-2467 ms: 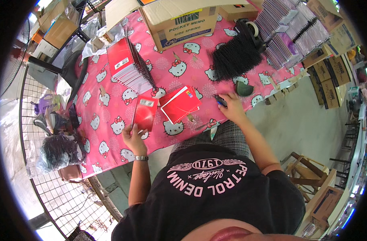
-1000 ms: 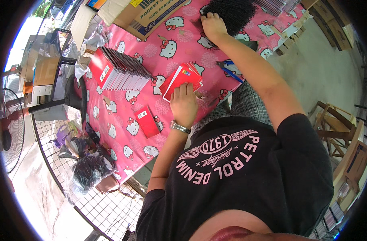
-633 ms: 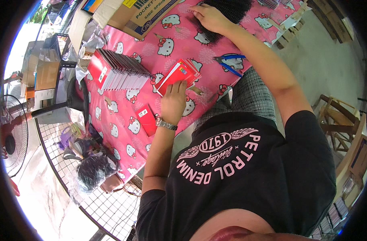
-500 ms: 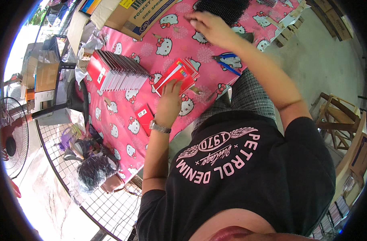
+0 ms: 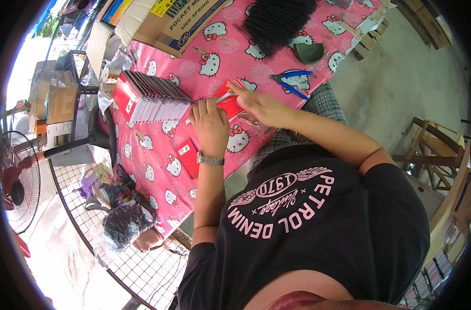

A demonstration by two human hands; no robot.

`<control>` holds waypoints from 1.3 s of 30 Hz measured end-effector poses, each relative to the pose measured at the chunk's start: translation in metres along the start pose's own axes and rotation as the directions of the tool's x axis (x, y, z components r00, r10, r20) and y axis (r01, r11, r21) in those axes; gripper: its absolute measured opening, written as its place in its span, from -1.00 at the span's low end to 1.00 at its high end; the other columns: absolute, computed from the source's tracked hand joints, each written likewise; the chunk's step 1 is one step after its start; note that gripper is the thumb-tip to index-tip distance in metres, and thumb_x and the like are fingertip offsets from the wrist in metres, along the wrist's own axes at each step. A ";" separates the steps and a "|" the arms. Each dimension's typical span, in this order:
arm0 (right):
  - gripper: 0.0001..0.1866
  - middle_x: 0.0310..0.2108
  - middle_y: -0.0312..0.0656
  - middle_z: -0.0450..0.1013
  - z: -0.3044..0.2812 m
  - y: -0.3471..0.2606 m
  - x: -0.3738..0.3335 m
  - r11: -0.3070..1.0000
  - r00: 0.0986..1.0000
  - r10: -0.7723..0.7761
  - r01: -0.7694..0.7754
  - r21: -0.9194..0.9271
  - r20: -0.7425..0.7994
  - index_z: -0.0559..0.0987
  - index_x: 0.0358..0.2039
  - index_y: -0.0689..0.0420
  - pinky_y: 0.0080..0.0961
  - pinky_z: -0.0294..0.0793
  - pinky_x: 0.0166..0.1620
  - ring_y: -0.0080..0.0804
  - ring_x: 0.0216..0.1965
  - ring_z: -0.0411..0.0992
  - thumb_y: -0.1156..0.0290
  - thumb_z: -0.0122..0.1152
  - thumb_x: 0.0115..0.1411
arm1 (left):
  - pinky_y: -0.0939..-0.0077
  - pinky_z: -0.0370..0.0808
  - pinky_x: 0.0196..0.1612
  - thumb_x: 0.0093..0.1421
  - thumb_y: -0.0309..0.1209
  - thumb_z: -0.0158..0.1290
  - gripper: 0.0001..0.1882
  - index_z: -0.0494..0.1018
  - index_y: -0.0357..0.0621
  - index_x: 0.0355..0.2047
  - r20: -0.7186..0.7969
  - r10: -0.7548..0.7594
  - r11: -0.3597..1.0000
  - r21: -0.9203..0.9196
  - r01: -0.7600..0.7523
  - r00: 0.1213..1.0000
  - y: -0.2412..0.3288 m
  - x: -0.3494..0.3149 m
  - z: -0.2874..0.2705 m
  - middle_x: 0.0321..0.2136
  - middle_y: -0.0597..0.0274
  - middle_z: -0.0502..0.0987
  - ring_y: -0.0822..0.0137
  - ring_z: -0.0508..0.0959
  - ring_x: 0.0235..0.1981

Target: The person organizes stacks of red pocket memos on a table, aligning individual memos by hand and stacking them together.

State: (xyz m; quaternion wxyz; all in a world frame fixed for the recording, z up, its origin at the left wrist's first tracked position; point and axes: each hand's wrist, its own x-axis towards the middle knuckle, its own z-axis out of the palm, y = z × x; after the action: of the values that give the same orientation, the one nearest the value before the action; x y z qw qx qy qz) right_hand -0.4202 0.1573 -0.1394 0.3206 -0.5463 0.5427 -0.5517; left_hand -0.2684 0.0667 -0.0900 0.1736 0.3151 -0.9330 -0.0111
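Red covers (image 5: 229, 105) near middle of pink surface (image 5: 264, 77), between both hands; left hand (image 5: 209, 124) at their left side, fingers bent, grip can't tell; right hand (image 5: 261, 107) over their right part, fingertips together, pinching or not can't tell; one notebook (image 5: 189, 157) near left; notebook stack (image 5: 153, 98) left; pliers (image 5: 293, 89) right, handles spread; bowl (image 5: 308, 53), black coils (image 5: 282, 23) far right; carton (image 5: 186, 26) far.

The person (image 5: 328, 135) wears a black T-shirt (image 5: 323, 243) with a pale winged print (image 5: 275, 185), grey checked trousers (image 5: 325, 106) and a silver wristband (image 5: 210, 160).
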 end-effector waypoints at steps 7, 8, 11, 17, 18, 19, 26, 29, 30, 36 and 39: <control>-0.69 -0.27 -0.11 0.46 -0.039 -0.017 0.020 0.957 0.992 -0.099 0.118 -0.266 0.083 0.57 -0.04 0.04 -0.35 0.44 -0.19 -0.15 -0.27 0.46 0.37 0.15 0.19 | 0.07 0.25 0.02 0.16 -0.40 0.01 -0.78 0.40 -0.16 -0.17 -0.014 0.075 0.996 -0.053 -0.076 0.997 0.000 -0.003 0.001 -0.23 0.07 0.44 0.04 0.41 -0.16; -0.72 -0.30 -0.11 0.45 -0.040 -0.015 0.023 0.953 0.988 -0.143 0.155 -0.262 0.064 0.59 -0.09 0.05 -0.33 0.45 -0.18 -0.13 -0.28 0.46 0.35 0.16 0.18 | 0.07 0.26 0.03 0.18 -0.37 0.02 -0.78 0.40 -0.15 -0.18 -0.012 0.075 0.995 -0.063 -0.076 0.997 0.000 -0.002 0.001 -0.23 0.08 0.45 0.05 0.41 -0.16; -0.77 -0.34 -0.17 0.43 -0.043 -0.010 0.029 0.891 0.958 -0.261 0.286 -0.353 0.118 0.61 -0.16 0.13 -0.42 0.46 -0.23 -0.26 -0.29 0.46 0.46 0.22 0.13 | 0.07 0.26 0.04 0.20 -0.29 0.04 -0.77 0.42 -0.14 -0.20 -0.009 0.072 0.994 -0.080 -0.072 0.997 0.001 -0.001 0.000 -0.23 0.11 0.45 0.07 0.41 -0.16; -0.75 -0.31 -0.22 0.42 -0.042 -0.016 0.027 0.986 0.990 -0.117 0.125 -0.110 0.079 0.62 -0.19 0.10 -0.46 0.48 -0.22 -0.33 -0.28 0.47 0.57 0.23 0.08 | 0.10 0.24 0.02 0.25 -0.33 0.00 -0.81 0.42 -0.15 -0.20 -0.023 0.073 0.994 -0.076 -0.075 0.997 0.003 0.000 0.002 -0.27 0.11 0.48 0.08 0.41 -0.16; -0.76 -0.32 -0.20 0.41 -0.043 -0.015 0.027 0.974 0.987 -0.132 0.145 -0.174 0.087 0.61 -0.19 0.10 -0.42 0.47 -0.23 -0.30 -0.30 0.47 0.55 0.22 0.09 | 0.10 0.24 0.01 0.26 -0.33 0.00 -0.81 0.42 -0.16 -0.20 -0.025 0.071 0.994 -0.084 -0.073 0.997 0.003 0.000 0.003 -0.27 0.11 0.48 0.07 0.41 -0.16; -0.78 -0.33 -0.19 0.41 -0.045 -0.015 0.025 0.958 0.985 -0.146 0.165 -0.237 0.095 0.61 -0.20 0.10 -0.38 0.46 -0.24 -0.26 -0.31 0.47 0.54 0.21 0.10 | 0.09 0.24 0.01 0.26 -0.33 -0.01 -0.81 0.42 -0.16 -0.20 -0.027 0.069 0.993 -0.092 -0.071 0.997 0.003 0.001 0.004 -0.28 0.10 0.48 0.07 0.41 -0.16; -0.79 -0.36 -0.17 0.42 -0.044 -0.016 0.029 0.979 0.982 -0.181 0.185 -0.090 0.051 0.61 -0.19 0.10 -0.35 0.46 -0.23 -0.22 -0.31 0.47 0.47 0.19 0.12 | 0.07 0.26 0.01 0.25 -0.34 0.01 -0.81 0.41 -0.18 -0.21 -0.055 0.082 0.989 -0.118 -0.088 0.995 0.003 0.002 0.007 -0.30 0.07 0.48 0.04 0.42 -0.18; -0.79 -0.30 -0.17 0.42 -0.047 -0.014 0.029 0.975 0.970 -0.182 0.199 -0.094 0.162 0.62 -0.19 0.09 -0.37 0.45 -0.22 -0.23 -0.30 0.48 0.45 0.20 0.13 | 0.06 0.26 0.02 0.24 -0.35 0.01 -0.81 0.41 -0.18 -0.21 -0.046 0.085 0.989 -0.117 -0.090 0.995 0.002 0.002 0.007 -0.31 0.07 0.48 0.04 0.42 -0.18; -0.77 -0.29 -0.15 0.42 -0.049 -0.015 0.030 0.996 0.977 -0.041 0.057 -0.073 0.210 0.61 -0.17 0.09 -0.36 0.45 -0.22 -0.22 -0.29 0.48 0.43 0.19 0.14 | 0.05 0.26 0.04 0.24 -0.36 0.01 -0.81 0.41 -0.18 -0.20 -0.044 0.086 0.990 -0.109 -0.090 0.995 0.003 0.002 0.007 -0.32 0.06 0.48 0.03 0.42 -0.18; -0.64 -0.23 -0.11 0.44 -0.050 -0.037 0.023 0.921 0.987 0.001 0.061 -0.386 0.158 0.48 0.02 0.10 -0.28 0.48 -0.27 -0.18 -0.25 0.50 0.32 0.18 0.21 | 0.00 0.23 0.12 0.19 -0.41 0.04 -0.75 0.36 -0.21 -0.14 -0.098 0.134 0.975 -0.167 -0.149 0.986 0.022 0.007 0.007 -0.29 0.04 0.47 0.01 0.43 -0.16; -0.64 -0.24 -0.05 0.46 -0.044 -0.042 0.021 0.877 0.997 0.001 0.036 -0.480 0.076 0.43 -0.02 0.12 -0.16 0.47 -0.26 -0.03 -0.24 0.49 0.25 0.15 0.22 | -0.01 0.23 0.13 0.16 -0.44 0.05 -0.72 0.35 -0.21 -0.12 -0.066 0.167 0.972 -0.156 -0.175 0.984 0.028 0.010 0.007 -0.26 0.03 0.46 0.00 0.43 -0.16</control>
State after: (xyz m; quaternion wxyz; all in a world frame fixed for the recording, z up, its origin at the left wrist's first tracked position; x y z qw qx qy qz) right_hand -0.4567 0.1567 -0.0861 0.1899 -0.6338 0.6453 -0.3820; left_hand -0.2941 0.0825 -0.0903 0.2234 0.2187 -0.9478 -0.0634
